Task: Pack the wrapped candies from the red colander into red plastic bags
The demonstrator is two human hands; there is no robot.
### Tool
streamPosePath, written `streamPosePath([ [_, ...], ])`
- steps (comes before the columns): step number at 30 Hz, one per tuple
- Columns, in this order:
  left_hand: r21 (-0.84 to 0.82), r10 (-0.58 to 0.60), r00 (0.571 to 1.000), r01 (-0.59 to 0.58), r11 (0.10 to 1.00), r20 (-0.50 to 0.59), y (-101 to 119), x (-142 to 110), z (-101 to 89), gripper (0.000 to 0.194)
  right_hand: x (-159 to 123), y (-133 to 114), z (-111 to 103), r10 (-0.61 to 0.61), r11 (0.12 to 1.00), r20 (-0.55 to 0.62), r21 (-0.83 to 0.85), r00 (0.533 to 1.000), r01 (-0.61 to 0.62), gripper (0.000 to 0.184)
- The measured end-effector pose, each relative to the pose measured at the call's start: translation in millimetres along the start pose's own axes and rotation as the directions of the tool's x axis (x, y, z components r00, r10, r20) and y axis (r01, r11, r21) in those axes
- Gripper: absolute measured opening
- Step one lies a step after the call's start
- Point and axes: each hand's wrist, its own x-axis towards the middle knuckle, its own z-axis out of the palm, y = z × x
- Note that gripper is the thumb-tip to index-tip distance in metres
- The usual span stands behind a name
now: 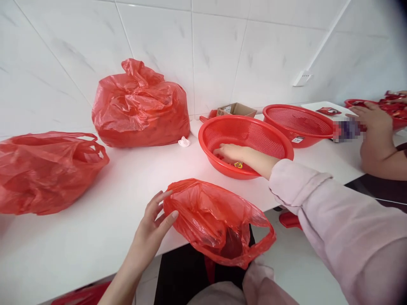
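carrier bag [197, 212], red plastic and open-mouthed, lies over the front edge of the white worktop [133, 173] in the head view. the left grip [155, 220] touches its left rim, thumb and fingers well parted. the right grip [229, 152] reaches down inside the nearer red plastic colander [254, 135], fingers loosely bent; i cannot tell whether they have hold of anything. a yellow-marked wrapper [238, 164] lies in that colander, just beside the right wrist. a second colander [295, 120] stands to its right.

A white table [133, 186] bears red bags [141, 110] and red baskets [219, 163].
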Motion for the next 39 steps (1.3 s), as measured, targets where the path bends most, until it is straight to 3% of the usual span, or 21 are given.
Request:
streamPosePath([
  [2,0.0,-0.013,1.0,0.013,1.0,0.014,-3,-8,4.5,0.051,2,-3,-9,0.014,0.997,0.162,-0.076,0.987,-0.002,0.011],
  [4,-0.023,-0.027,0.999,0.028,0.999,0.046,-5,-12,8.8,0.051,-2,-15,-22,-0.007,0.996,0.212,-0.09,0.977,0.027,0.017],
  [6,-0.057,-0.051,0.996,0.055,0.997,0.079,-5,-12,13.0,0.054,-19,-38,-33,-0.083,0.995,0.156,0.069,0.984,0.073,0.023],
  [8,-0.068,-0.076,0.993,0.082,0.994,0.09,-4,-9,16.3,0.058,-50,-66,-34,-0.188,0.932,0.168,0.343,0.968,0.121,0.026],
  [10,-0.062,-0.103,0.991,0.109,0.992,0.09,-4,-5,17.1,0.06,-88,-87,-23,-0.316,0.882,0.35,0.45,0.882,0.137,0.025],
  [12,-0.096,-0.12,0.988,0.129,0.987,0.101,-2,-2,14.0,0.062,-118,-92,-3,-0.36,0.925,0.481,0.297,0.799,0.238,0.026],
  [13,-0.144,-0.125,0.985,0.142,0.979,0.122,0,-1,10.9,0.064,-128,-88,7,-0.362,0.932,0.488,0.182,0.794,0.313,0.026],
  [15,-0.264,-0.132,0.971,0.183,0.947,0.2,4,1,2.3,0.067,-135,-71,27,-0.344,0.912,0.421,-0.06,0.839,0.405,0.031],
  [17,-0.336,-0.142,0.946,0.239,0.911,0.29,9,2,-7.3,0.069,-129,-52,39,-0.31,0.889,0.338,-0.227,0.889,0.397,0.041],
  [20,-0.352,-0.145,0.929,0.269,0.897,0.339,14,5,-17.8,0.07,-117,-35,43,-0.267,0.873,0.321,-0.319,0.909,0.369,0.052],
  [23,-0.339,-0.108,0.948,0.212,0.917,0.299,13,7,-23.8,0.072,-118,-37,39,-0.272,0.882,0.312,-0.298,0.91,0.366,0.056],
  [26,-0.263,-0.07,0.977,0.122,0.957,0.201,12,1,-33.5,0.071,-138,-49,27,-0.296,0.877,0.274,-0.301,0.915,0.374,0.058],
  [30,-0.161,-0.011,0.998,0.02,0.987,0.057,14,-11,-52.1,0.065,-168,-64,1,-0.385,0.824,0.25,-0.339,0.888,0.453,0.065],
  [32,-0.16,-0.004,0.999,0.011,0.987,0.042,16,-11,-56.0,0.064,-168,-66,-15,-0.395,0.821,0.268,-0.325,0.879,0.469,0.066],
  [35,-0.159,-0.022,0.989,0.045,0.986,0.146,20,-4,-50.6,0.062,-141,-57,-40,-0.354,0.886,0.288,-0.202,0.89,0.418,0.052],
  [39,-0.238,-0.022,0.969,0.082,0.968,0.245,30,0,-33.9,0.063,-79,-27,-61,-0.109,0.986,0.213,-0.1,0.971,0.133,0.04],
])
